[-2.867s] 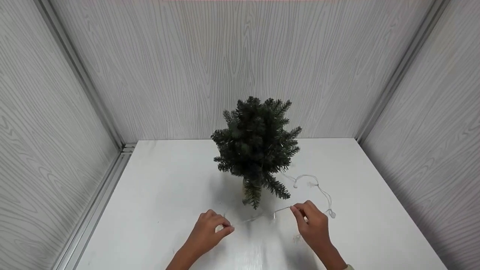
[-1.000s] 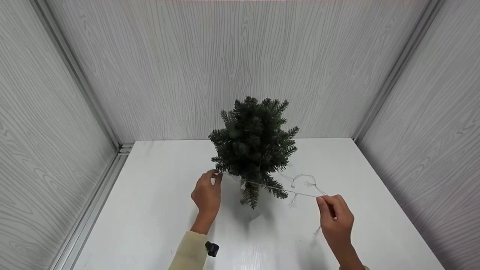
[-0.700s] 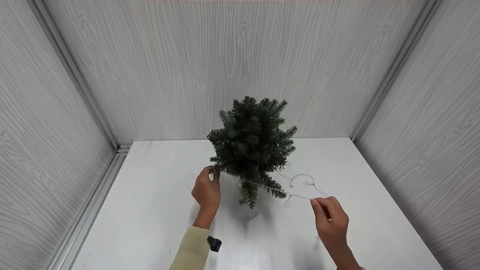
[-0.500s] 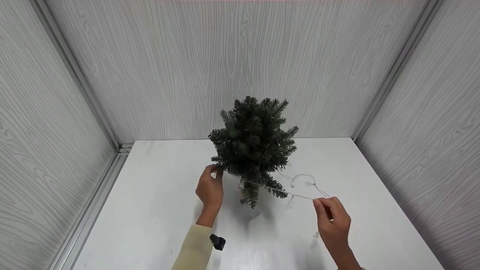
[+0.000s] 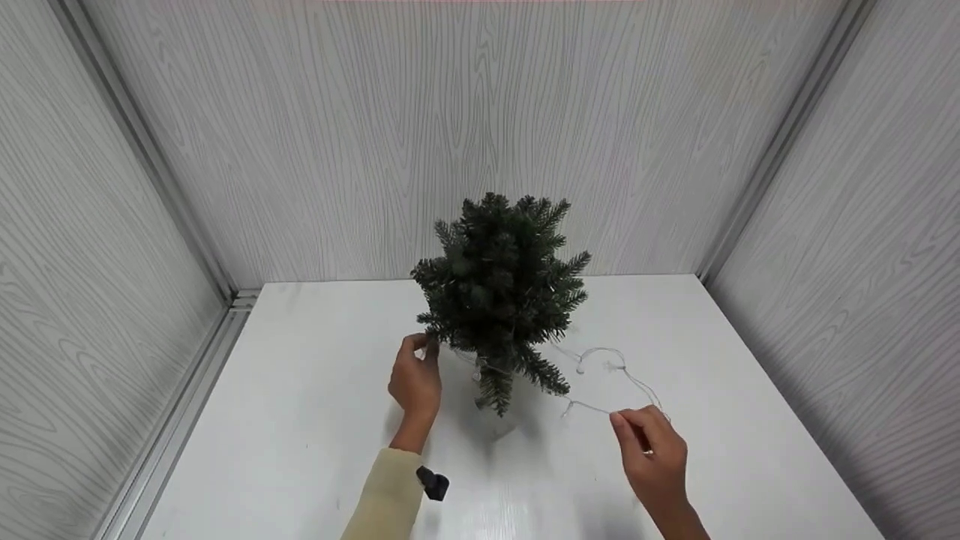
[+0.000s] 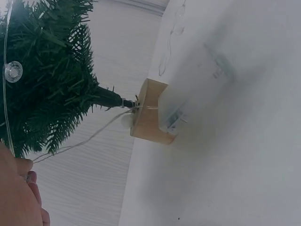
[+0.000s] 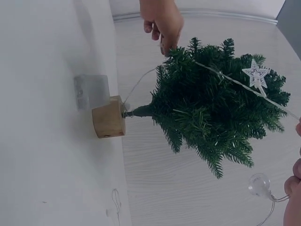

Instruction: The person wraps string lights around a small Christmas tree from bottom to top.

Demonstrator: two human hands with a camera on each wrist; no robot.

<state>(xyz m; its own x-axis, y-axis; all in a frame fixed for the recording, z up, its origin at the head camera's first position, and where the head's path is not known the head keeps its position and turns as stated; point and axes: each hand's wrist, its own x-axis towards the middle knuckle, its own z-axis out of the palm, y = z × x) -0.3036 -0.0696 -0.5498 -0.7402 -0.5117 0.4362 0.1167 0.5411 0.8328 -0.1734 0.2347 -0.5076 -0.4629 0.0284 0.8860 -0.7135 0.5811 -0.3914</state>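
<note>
A small artificial Christmas tree [image 5: 499, 289] stands upright on a wooden base [image 6: 153, 113]. My left hand [image 5: 416, 381] pinches a clear string of fairy lights at the tree's lower left branches, its fingertips partly hidden by needles. Farther along, my right hand [image 5: 651, 457] pinches the same string between thumb and fingers. The light string [image 5: 589, 406] passes in front of the lower branches from hand to hand. A star-shaped light [image 7: 256, 75] and a round clear bulb [image 6: 14, 71] hang on it. From the base, a wire leads up toward my left hand.
Beside the wooden base sits a translucent box [image 7: 92, 92] on the white table [image 5: 315, 450]. More of the light string [image 5: 602, 349] lies looped on the table right of the tree. Wood-grain panels [image 5: 480, 135] enclose the back and both sides.
Since the earliest frame, my left hand has risen from the table to the tree's left side, and the string now crosses the tree. Lately my right hand has lowered slightly, moving left.
</note>
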